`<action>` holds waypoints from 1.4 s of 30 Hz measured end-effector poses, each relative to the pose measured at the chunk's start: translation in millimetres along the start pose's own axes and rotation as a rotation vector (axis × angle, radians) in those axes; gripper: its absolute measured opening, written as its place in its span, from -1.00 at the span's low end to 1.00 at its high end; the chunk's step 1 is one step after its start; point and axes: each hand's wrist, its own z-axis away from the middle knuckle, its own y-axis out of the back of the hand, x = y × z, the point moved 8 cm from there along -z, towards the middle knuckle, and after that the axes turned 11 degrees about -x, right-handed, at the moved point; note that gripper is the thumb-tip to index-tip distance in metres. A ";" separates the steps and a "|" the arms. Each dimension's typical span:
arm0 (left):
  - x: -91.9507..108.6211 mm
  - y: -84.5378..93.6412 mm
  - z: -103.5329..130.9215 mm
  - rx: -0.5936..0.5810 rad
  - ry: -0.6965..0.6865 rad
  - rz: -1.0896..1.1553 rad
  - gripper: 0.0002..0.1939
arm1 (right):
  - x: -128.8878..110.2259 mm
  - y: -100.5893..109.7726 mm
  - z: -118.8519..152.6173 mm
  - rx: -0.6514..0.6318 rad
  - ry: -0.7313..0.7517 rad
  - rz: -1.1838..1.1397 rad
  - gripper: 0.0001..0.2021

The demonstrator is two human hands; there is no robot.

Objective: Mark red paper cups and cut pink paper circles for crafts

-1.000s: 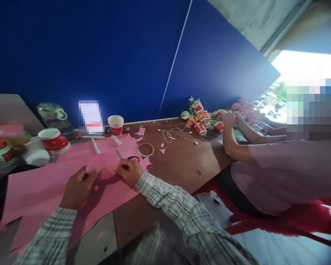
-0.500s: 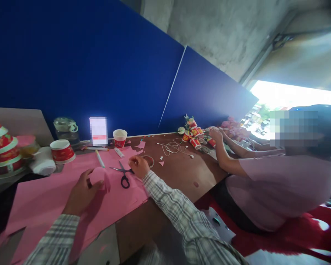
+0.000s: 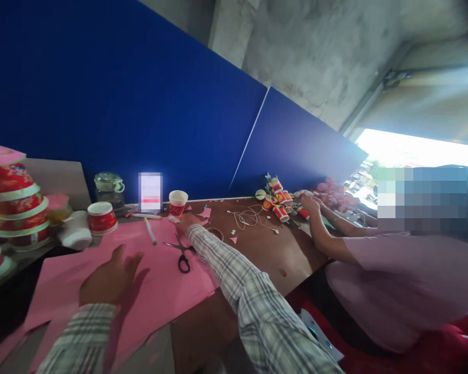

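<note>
My left hand (image 3: 109,274) hovers over the pink paper sheets (image 3: 156,283), thumb and fingers apart, with nothing visible between them. Beyond the scissors, my right hand (image 3: 187,222) is closed on a small white tube (image 3: 174,219) just in front of a red and white paper cup (image 3: 177,203). The black-handled scissors (image 3: 183,257) lie partly spread on the pink paper, beside my right sleeve. A white marker (image 3: 150,231) rests on the paper between my two hands.
Red bowls (image 3: 21,221) are stacked at the left, near a glass jug (image 3: 109,191) and another red cup (image 3: 102,219). Earphones (image 3: 249,217) and a tape roll (image 3: 215,234) lie rightward. A person (image 3: 405,280) sits right, handling small red cups.
My left hand has opened, and the round pink piece no longer shows in it. My right hand has moved forward and left from beside the scissors to the white tube. The view has shifted slightly.
</note>
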 end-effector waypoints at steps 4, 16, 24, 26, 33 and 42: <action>27.6 22.6 11.4 0.147 -0.193 0.277 -0.37 | -11.5 -1.9 33.0 -0.108 0.116 -0.162 -0.88; 52.0 -18.3 26.4 -0.153 -0.182 1.077 -0.36 | -5.4 -64.1 134.3 -0.518 0.168 -0.940 -0.77; 49.2 -19.4 30.3 -0.095 -0.152 0.973 -0.53 | -1.5 -66.6 141.9 -0.599 0.140 -1.113 -0.72; 49.5 -20.9 30.1 -0.104 -0.166 1.015 -0.56 | 2.5 -69.5 140.4 -0.607 0.123 -1.140 -0.72; 43.3 -14.1 28.3 -0.071 -0.166 1.177 -0.64 | -2.5 -70.1 142.3 -0.586 0.173 -1.187 -0.65; 67.9 -19.9 34.5 -0.227 -0.286 0.841 -0.65 | -13.8 -64.5 154.2 -0.797 0.267 -0.825 -0.58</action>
